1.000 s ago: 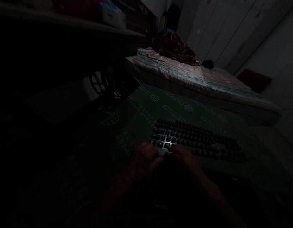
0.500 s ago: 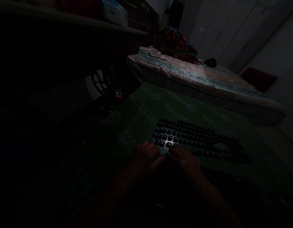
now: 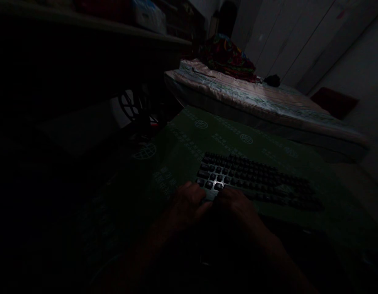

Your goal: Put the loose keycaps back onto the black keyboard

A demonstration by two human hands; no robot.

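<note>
A dark keyboard [image 3: 238,173] lies on a green sheet with pale printed writing and globe emblems. A small patch of light falls on its pale plate between the keys at the left end. My left hand [image 3: 189,202] is curled at the keyboard's near left corner, its thumb stretched toward the right. Close beside it, my right hand [image 3: 234,204] has its fingers bent together at the front edge. Whatever lies under the right fingertips is hidden in the dark.
The green sheet [image 3: 189,143] spreads beyond the keyboard toward a bed [image 3: 253,94] with a bunched red patterned cloth [image 3: 228,61]. At left stand a dark table [image 3: 100,28] with a wrapped packet [image 3: 149,16] and a spoked wheel [image 3: 129,106] below. Deep shadow covers the near area.
The right hand's fingers have drawn slightly closer together and more curled. My left hand and the keyboard stay nearly where they were.
</note>
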